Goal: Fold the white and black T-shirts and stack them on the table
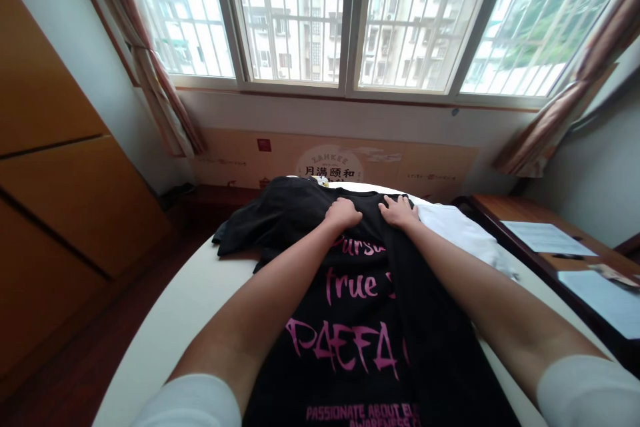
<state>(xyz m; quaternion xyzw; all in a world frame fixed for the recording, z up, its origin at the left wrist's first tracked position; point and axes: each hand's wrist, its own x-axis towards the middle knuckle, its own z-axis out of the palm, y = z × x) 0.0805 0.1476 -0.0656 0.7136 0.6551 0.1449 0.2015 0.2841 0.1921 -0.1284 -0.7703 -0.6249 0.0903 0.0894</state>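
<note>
A black T-shirt [310,280] with pink lettering lies spread on a white round table [165,313]. Its right side is folded inward over part of the print, and the sleeve on the left is stretched out. My left hand [343,213] is closed on the cloth near the collar, its fingertips hidden from me. On the folded edge by the collar rests my right hand [399,211], palm down with the fingers apart.
A white garment [455,230] lies on the table right of the T-shirt. Beyond the right rim stands a brown wooden desk [520,207] with papers [547,238] and a pen. A cardboard panel [230,153] leans below the window, and wooden cabinets [65,193] are at left.
</note>
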